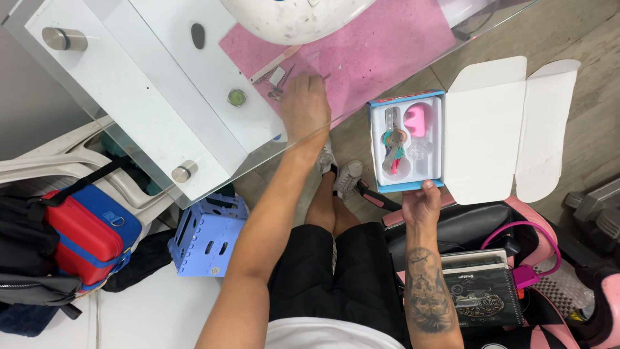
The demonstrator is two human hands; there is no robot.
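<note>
My left hand (303,106) reaches out over the glass table (161,103) onto a pink mat (381,45), its fingers down among small metal tools (279,81) lying there; whether it grips one I cannot tell. My right hand (421,205) holds up an open blue-and-white box (407,141) by its near edge. The box's white tray holds a pink piece (418,119), small coloured metal tools (394,142) and clear parts. Its white lid flaps (510,129) hang open to the right.
A white dome-shaped lamp (294,16) stands at the mat's far edge, and a small green jar (236,97) sits on the glass. Below are a blue folding stool (208,236), a red and blue case (90,232), a pink-trimmed chair (536,232) and spiral notebooks (484,287).
</note>
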